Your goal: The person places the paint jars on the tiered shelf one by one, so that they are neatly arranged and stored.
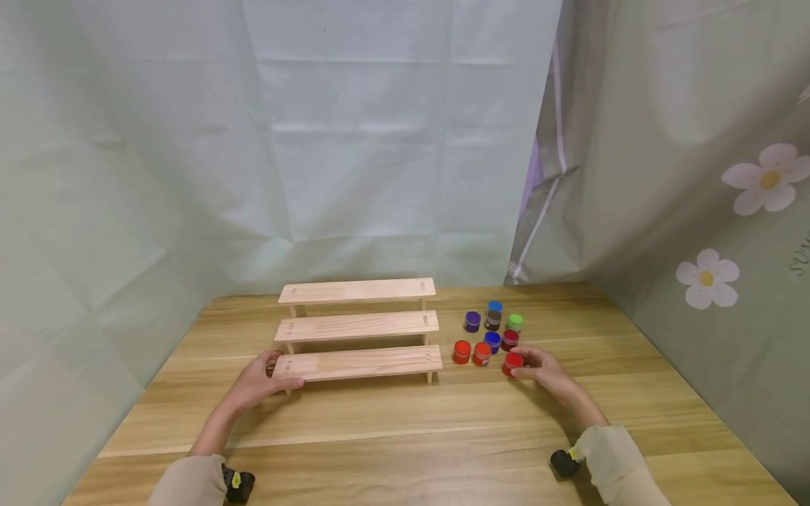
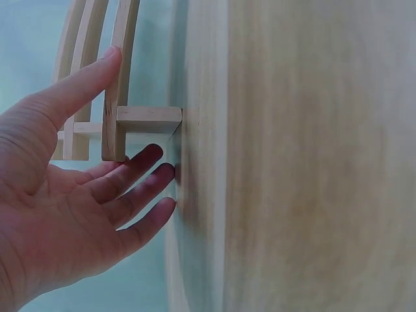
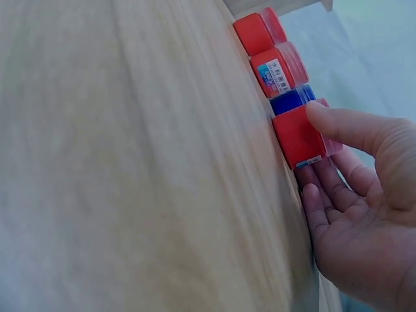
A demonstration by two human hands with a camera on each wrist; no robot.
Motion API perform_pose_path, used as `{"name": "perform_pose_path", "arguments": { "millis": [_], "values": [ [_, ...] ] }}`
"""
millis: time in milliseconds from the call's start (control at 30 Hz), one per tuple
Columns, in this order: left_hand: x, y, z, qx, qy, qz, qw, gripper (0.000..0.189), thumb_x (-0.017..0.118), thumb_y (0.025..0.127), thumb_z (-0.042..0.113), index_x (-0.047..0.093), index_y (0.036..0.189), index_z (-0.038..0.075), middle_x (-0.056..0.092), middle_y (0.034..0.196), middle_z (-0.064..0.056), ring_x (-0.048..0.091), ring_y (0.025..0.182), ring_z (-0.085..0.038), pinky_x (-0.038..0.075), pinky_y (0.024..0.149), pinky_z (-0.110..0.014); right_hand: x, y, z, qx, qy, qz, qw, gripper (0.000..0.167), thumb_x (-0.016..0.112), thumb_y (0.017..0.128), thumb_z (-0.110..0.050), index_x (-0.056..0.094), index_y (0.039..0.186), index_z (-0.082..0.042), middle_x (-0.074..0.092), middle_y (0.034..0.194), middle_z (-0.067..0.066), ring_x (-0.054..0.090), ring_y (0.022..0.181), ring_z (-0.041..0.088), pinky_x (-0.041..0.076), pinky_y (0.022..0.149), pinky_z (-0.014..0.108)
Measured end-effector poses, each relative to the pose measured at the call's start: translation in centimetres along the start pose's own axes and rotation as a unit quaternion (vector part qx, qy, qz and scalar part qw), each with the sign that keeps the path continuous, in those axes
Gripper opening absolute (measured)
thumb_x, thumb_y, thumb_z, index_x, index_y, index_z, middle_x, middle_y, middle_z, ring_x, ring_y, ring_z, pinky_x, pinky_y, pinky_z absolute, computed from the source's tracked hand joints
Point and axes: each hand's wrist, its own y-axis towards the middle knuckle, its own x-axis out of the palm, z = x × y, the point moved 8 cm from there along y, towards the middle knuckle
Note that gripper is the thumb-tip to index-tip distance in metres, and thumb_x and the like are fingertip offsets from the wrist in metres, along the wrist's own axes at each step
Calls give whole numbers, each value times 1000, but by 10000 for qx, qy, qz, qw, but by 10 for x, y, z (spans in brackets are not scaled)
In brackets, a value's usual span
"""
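Your left hand (image 1: pixel 256 381) holds the left end of a three-step stand of pale, unpainted wood (image 1: pixel 357 325): the thumb lies on the front edge of the lowest board, and the fingers reach loosely round its end. The three boards are long, flat and rectangular, with straight grain, and they rise like a stair on short square-cut legs. The stand is on the left part of the worktop (image 1: pixel 392 450), which shows yellow-brown wood grain with lighter streaks.

Your right hand (image 1: pixel 549 374) pinches a small red plastic jar (image 1: pixel 512 364) between the thumb and the fingers, at the near right corner of the jar group. The jar has a clear lid, smooth sides and a small printed label, and its base meets the worktop.

Near it, two orange-red jars (image 1: pixel 481 354) stand side by side, between the stand and the red jar. Behind are dark blue (image 1: pixel 492 343), dark red (image 1: pixel 510 341), purple (image 1: pixel 472 322), blackish (image 1: pixel 493 321), green (image 1: pixel 515 323) and bright blue (image 1: pixel 495 307) jars. Creased, pale grey-green sheeting (image 1: pixel 380 154) hangs at the back.
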Motion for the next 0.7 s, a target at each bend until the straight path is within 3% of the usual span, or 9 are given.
{"name": "perform_pose_path", "arguments": {
  "millis": [200, 300, 367, 433, 700],
  "values": [
    [0, 1, 0, 49, -163, 15, 9999, 95, 77, 82, 33, 24, 141, -18, 39, 139, -42, 43, 128, -52, 42, 104, -56, -3, -1, -2, 1, -63, -2, 10000, 52, 69, 87, -12, 51, 132, 9, 61, 126, 22, 59, 106, 17, 44, 92, 26],
    [1, -1, 1, 68, -198, 9, 9998, 93, 77, 82, 32, 25, 141, -18, 40, 139, -42, 44, 128, -51, 42, 104, -56, -5, -5, -6, 5, -198, -81, 9998, 54, 69, 87, -14, 50, 133, 8, 60, 129, 25, 61, 112, 27, 46, 101, 40],
    [1, -2, 1, 61, -232, 0, 9997, 94, 77, 83, 32, 24, 142, -17, 39, 140, -41, 43, 128, -52, 42, 104, -56, -5, -7, -11, 30, -289, -178, 9994, 56, 69, 87, -16, 50, 135, 6, 56, 134, 26, 56, 121, 37, 42, 105, 52],
    [1, -3, 2, 53, -265, 10, 9996, 94, 77, 83, 32, 24, 143, -17, 39, 140, -41, 43, 129, -51, 42, 105, -56, -4, -8, -17, 4, -380, -270, 9989, 57, 68, 88, -17, 49, 136, 5, 53, 137, 27, 52, 125, 42, 39, 106, 58],
    [-1, -2, 0, 32, -305, 92, 9995, 91, 77, 83, 31, 27, 141, -18, 44, 136, -40, 49, 125, -48, 46, 102, -52, 0, -2, -40, -75, -477, -374, 9981, 55, 69, 88, -20, 51, 135, 3, 57, 134, 26, 55, 123, 39, 47, 102, 47]
  ]
}}
